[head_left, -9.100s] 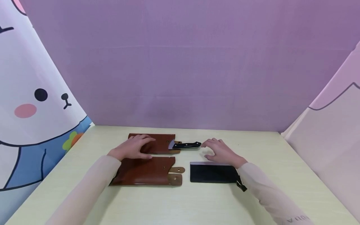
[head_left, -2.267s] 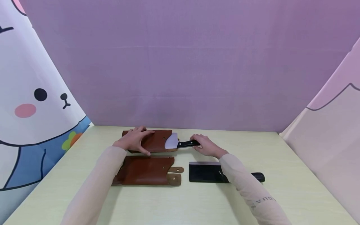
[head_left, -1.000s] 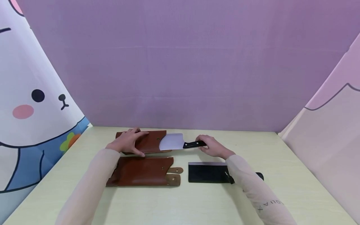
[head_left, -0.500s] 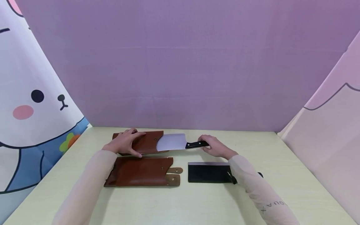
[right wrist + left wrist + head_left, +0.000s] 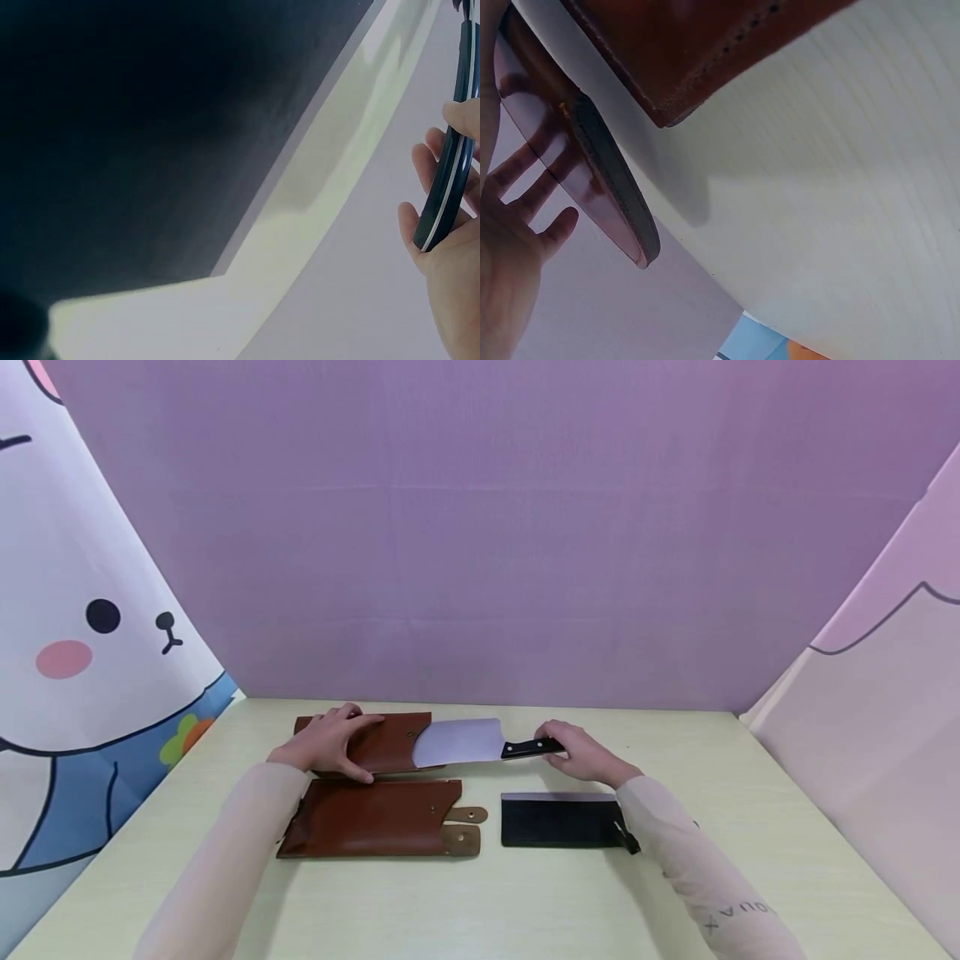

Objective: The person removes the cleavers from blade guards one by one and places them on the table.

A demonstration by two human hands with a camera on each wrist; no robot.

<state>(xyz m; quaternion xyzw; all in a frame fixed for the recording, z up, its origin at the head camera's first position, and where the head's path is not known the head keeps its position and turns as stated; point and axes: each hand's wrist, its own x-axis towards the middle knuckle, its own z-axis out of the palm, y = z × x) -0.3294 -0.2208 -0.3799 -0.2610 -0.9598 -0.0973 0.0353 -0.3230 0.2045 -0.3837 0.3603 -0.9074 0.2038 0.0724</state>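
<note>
My right hand grips the black riveted handle of a cleaver. Most of its broad silver blade shows; the blade's left end is hidden inside a brown leather knife sheath. With my left hand I hold that sheath across its width, thumb on the near edge and fingers toward the far edge. In the left wrist view the sheath is tilted and its shadow falls on the table. Just nearer to me lies a second brown leather sheath, its two snap straps pointing right.
A second cleaver, black-bladed with a bright edge, lies flat at the right; my right sleeve hides most of its handle. The pale table ends at a purple backdrop. A cartoon-printed panel stands at the left.
The right hand has taken hold of the cleaver's handle and drawn it rightward, so more blade shows. The left hand has shifted left with the upper sheath. The black-bladed cleaver stays put.
</note>
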